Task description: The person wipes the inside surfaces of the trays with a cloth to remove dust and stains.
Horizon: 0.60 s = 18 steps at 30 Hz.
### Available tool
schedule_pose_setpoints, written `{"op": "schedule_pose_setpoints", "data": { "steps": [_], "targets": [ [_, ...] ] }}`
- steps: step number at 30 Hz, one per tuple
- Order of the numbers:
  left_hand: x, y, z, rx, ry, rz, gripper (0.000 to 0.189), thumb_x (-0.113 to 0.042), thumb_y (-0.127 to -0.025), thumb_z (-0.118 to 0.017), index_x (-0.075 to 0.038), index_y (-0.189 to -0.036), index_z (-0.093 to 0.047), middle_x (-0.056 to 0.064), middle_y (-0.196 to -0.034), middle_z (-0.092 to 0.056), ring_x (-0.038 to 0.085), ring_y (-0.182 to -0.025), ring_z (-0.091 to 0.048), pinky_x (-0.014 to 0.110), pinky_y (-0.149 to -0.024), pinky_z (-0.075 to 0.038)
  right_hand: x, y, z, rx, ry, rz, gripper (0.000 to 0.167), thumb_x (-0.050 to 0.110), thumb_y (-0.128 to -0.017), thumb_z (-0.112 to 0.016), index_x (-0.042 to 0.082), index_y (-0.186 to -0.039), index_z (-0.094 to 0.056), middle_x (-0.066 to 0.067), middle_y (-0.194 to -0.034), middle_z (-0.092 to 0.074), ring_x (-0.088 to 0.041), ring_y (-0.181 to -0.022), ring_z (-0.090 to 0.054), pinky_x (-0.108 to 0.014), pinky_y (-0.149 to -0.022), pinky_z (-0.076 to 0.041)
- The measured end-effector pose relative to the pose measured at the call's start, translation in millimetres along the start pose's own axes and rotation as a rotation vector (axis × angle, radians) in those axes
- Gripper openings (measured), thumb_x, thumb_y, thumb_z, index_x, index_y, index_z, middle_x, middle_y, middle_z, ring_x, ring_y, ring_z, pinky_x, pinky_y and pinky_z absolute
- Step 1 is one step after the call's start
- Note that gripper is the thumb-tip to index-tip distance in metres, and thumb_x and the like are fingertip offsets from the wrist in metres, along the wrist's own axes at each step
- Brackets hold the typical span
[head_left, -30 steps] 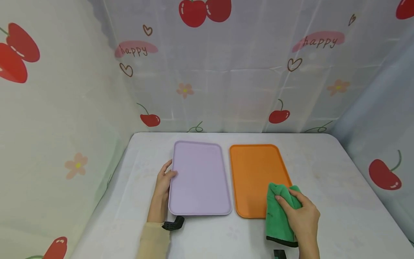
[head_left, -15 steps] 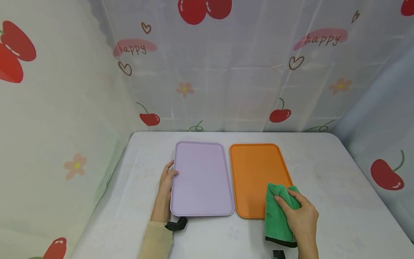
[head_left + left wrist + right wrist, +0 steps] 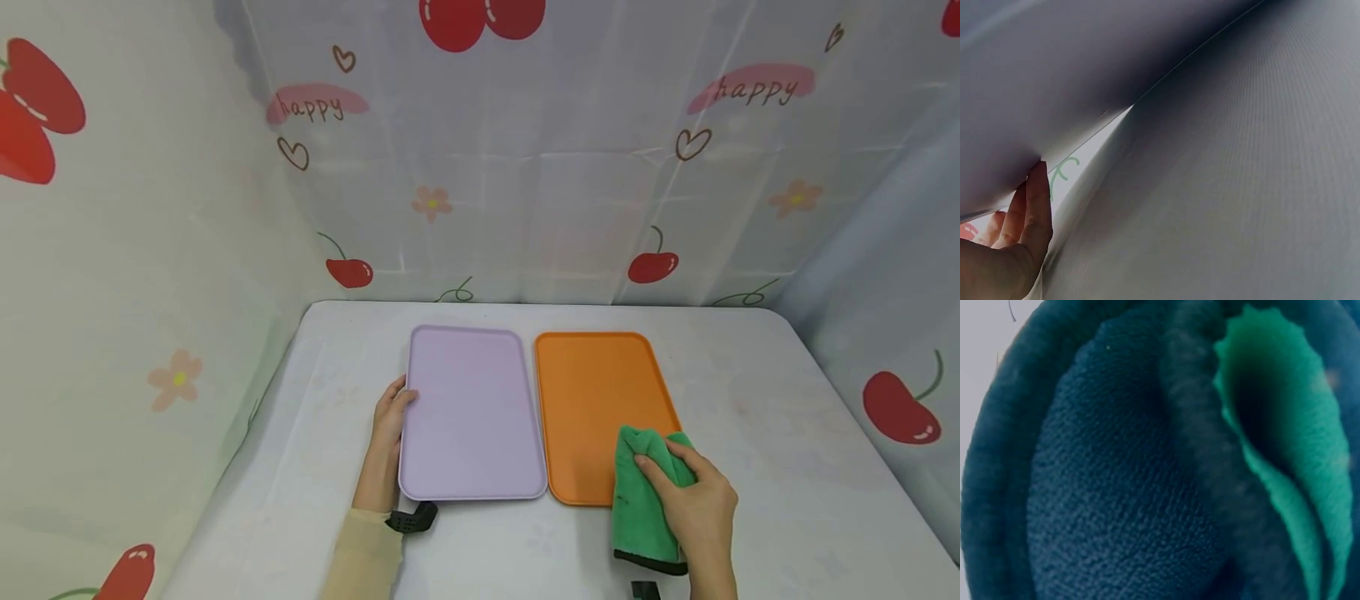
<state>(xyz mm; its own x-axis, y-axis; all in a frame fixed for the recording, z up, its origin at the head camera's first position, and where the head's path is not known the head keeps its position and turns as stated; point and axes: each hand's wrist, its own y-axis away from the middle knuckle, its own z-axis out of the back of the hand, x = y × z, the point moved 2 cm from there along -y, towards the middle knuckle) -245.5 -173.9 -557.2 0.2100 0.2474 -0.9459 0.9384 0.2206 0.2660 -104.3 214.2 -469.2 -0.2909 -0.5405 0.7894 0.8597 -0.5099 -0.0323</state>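
A pale purple tray [image 3: 472, 417] is held at its left edge by my left hand [image 3: 390, 421], thumb on the rim and fingers behind it. In the left wrist view, the left hand's fingers [image 3: 1036, 212] reach up against the tray's shaded underside [image 3: 1041, 81], which stands apart from the white surface. My right hand [image 3: 701, 500] grips a folded green cloth [image 3: 645, 500] with a dark hem, over the lower right corner of an orange tray [image 3: 600, 392]. Close-up folds of the cloth [image 3: 1116, 475] fill the right wrist view, and the right hand is hidden there.
Both trays are over a white-covered table [image 3: 735, 375], side by side and nearly touching at the near end. Behind the table hangs a pale curtain [image 3: 517, 167] with cherry prints. More printed sheeting flanks both sides.
My left hand and the purple tray have shifted slightly right, narrowing the gap to the orange tray. My right hand keeps its grip on the cloth, almost still.
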Motion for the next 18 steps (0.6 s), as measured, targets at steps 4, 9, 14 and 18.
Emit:
{"op": "schedule_pose_setpoints", "data": {
  "steps": [4, 9, 14, 18],
  "targets": [
    [-1.2, 2.0, -0.4, -0.009, 0.005, 0.010, 0.052, -0.004, -0.090, -0.052, -0.005, -0.142, -0.048, 0.017, -0.134, -0.055, 0.009, -0.091, -0.060, 0.022, -0.074, -0.052, -1.1, 0.5, -0.4, 0.005, 0.007, -0.005, 0.053, 0.034, -0.082, -0.078, 0.004, -0.124, -0.066, -0.030, -0.127, -0.060, -0.048, -0.106, -0.061, -0.059, -0.082, -0.054],
    [-3.0, 4.0, -1.3, -0.025, 0.003, 0.016, 0.053, -0.004, -0.089, -0.052, -0.005, -0.142, -0.048, 0.015, -0.134, -0.055, 0.008, -0.090, -0.059, 0.022, -0.074, -0.050, -3.0, 0.6, -0.7, 0.002, 0.008, -0.005, 0.053, 0.034, -0.082, -0.078, 0.004, -0.124, -0.066, -0.030, -0.127, -0.060, -0.048, -0.106, -0.061, -0.059, -0.082, -0.054],
    [-5.2, 3.9, -1.4, -0.027, -0.007, -0.004, 0.050, -0.007, -0.091, -0.052, -0.004, -0.141, -0.049, 0.015, -0.137, -0.054, 0.007, -0.091, -0.057, 0.020, -0.076, -0.048, -3.9, 0.6, -0.6, 0.001, 0.009, -0.004, 0.054, 0.035, -0.082, -0.078, 0.004, -0.124, -0.066, -0.030, -0.127, -0.060, -0.048, -0.106, -0.061, -0.059, -0.082, -0.054],
    [-8.4, 3.8, -0.4, -0.012, -0.022, -0.033, 0.047, -0.010, -0.094, -0.051, -0.001, -0.140, -0.048, 0.011, -0.133, -0.057, 0.006, -0.091, -0.056, 0.020, -0.077, -0.047, -3.7, 0.7, -0.6, 0.002, 0.006, -0.003, 0.053, 0.035, -0.082, -0.078, 0.004, -0.124, -0.066, -0.030, -0.127, -0.060, -0.048, -0.106, -0.061, -0.059, -0.082, -0.054]
  ]
}}
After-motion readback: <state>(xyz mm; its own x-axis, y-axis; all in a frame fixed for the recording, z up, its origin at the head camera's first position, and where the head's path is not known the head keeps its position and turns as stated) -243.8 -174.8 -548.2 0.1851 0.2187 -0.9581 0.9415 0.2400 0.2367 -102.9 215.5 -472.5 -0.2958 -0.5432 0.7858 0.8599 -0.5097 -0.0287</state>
